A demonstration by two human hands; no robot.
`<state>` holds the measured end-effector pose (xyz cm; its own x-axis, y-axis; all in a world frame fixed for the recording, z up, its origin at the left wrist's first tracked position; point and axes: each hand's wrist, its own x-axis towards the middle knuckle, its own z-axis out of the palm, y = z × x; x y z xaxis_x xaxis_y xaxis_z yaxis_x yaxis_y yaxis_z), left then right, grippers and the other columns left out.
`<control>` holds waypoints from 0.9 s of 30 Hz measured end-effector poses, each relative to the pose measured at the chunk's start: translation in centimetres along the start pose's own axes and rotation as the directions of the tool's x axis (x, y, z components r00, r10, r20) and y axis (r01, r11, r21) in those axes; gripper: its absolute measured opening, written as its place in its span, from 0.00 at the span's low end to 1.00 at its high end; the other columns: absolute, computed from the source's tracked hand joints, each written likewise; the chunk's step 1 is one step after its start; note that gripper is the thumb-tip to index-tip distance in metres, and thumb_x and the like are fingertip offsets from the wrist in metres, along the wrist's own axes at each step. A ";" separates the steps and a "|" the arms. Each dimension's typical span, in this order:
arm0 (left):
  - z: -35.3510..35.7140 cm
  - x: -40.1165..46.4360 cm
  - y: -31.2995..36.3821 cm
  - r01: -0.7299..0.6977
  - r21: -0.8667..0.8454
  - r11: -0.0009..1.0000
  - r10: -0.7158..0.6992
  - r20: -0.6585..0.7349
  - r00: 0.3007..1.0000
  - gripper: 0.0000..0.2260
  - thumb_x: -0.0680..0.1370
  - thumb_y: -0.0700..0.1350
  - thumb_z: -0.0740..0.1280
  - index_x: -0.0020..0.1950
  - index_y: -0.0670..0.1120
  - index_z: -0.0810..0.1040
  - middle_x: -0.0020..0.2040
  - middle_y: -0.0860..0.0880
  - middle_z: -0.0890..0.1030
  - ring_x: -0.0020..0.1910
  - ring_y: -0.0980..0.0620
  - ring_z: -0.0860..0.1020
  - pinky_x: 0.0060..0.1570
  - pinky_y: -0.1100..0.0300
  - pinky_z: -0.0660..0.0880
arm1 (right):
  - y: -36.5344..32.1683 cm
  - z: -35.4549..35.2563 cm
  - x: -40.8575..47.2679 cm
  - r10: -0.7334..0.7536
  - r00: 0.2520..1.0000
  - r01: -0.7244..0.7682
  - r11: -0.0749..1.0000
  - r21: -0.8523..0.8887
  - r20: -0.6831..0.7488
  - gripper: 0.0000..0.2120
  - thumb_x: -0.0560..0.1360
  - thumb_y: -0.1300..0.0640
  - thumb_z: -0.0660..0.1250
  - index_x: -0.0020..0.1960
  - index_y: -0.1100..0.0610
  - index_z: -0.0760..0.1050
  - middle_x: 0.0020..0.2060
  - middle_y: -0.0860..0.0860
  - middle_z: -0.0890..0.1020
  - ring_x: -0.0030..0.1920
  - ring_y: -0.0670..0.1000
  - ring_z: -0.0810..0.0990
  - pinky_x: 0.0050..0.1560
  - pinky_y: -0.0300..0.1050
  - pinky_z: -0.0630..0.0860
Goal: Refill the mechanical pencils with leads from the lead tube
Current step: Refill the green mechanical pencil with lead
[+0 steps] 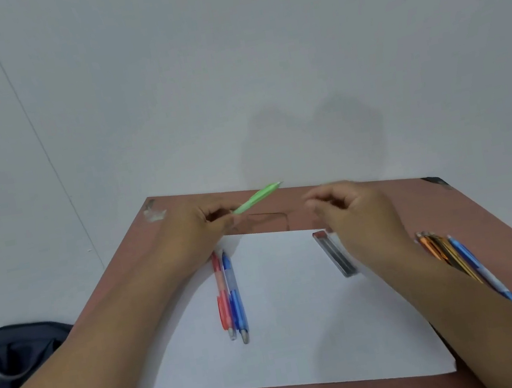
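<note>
The left hand (pixel 196 228) pinches a green pencil (pixel 257 197) beyond the white paper (pixel 290 332); the right hand (pixel 356 208), blurred, hovers loosely curled above the lead tube (pixel 336 253); no writing is legible.

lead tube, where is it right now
In the head view the lead tube lies on the white paper, right side, just under the right hand.

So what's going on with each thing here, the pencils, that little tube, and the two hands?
Green pencil: held off the table in the left hand, tip pointing away.
Red pencil: lying on the paper.
Blue pencil: lying beside the red one.
Lead tube: lying flat on the paper.
Right hand: raised over the tube, fingers curled; blurred.
Pencils at right: lying on the table, partly behind the forearm.
</note>
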<state>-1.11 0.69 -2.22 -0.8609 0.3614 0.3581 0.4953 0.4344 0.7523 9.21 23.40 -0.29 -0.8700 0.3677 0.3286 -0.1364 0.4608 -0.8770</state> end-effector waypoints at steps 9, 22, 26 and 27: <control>0.0 0.3 -0.6 0.007 -0.005 1.000 -0.007 -0.027 1.000 0.08 0.78 0.46 0.71 0.54 0.57 0.86 0.43 0.58 0.85 0.42 0.57 0.81 0.43 0.62 0.80 | 1.1 2.0 -0.4 -0.092 0.928 0.280 0.811 -0.514 0.361 0.13 0.77 0.57 0.69 0.59 0.43 0.81 0.42 0.38 0.82 0.41 0.39 0.76 0.45 0.42 0.77; 0.1 0.5 -0.7 0.035 -0.028 0.999 -0.035 -0.011 0.999 0.07 0.78 0.47 0.72 0.53 0.58 0.85 0.43 0.61 0.85 0.44 0.66 0.80 0.38 0.74 0.72 | 1.7 2.1 -0.1 -0.129 0.924 0.314 0.793 -0.522 0.360 0.11 0.78 0.56 0.70 0.59 0.50 0.82 0.48 0.40 0.82 0.44 0.40 0.70 0.43 0.23 0.62; 0.1 0.4 -0.7 0.022 -0.026 0.999 -0.022 -0.005 1.000 0.07 0.78 0.46 0.72 0.52 0.58 0.86 0.43 0.62 0.85 0.44 0.66 0.80 0.38 0.74 0.73 | 1.7 1.9 -0.2 -0.121 0.928 0.295 0.817 -0.496 0.353 0.10 0.77 0.53 0.71 0.58 0.48 0.82 0.44 0.38 0.81 0.41 0.34 0.72 0.42 0.24 0.63; 0.1 0.4 -0.7 0.021 -0.029 0.999 -0.021 -0.003 1.000 0.07 0.78 0.46 0.72 0.52 0.58 0.86 0.43 0.62 0.85 0.44 0.65 0.80 0.39 0.74 0.73 | 1.6 1.9 -0.2 -0.121 0.936 0.275 0.836 -0.475 0.329 0.08 0.76 0.52 0.72 0.56 0.47 0.82 0.43 0.37 0.82 0.40 0.34 0.73 0.40 0.25 0.64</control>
<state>-1.81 0.58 -2.63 -0.8713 0.3501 0.3438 0.4738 0.4178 0.7752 8.30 22.54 -2.43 -0.9541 0.0224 0.2986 -0.1285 0.8701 -0.4759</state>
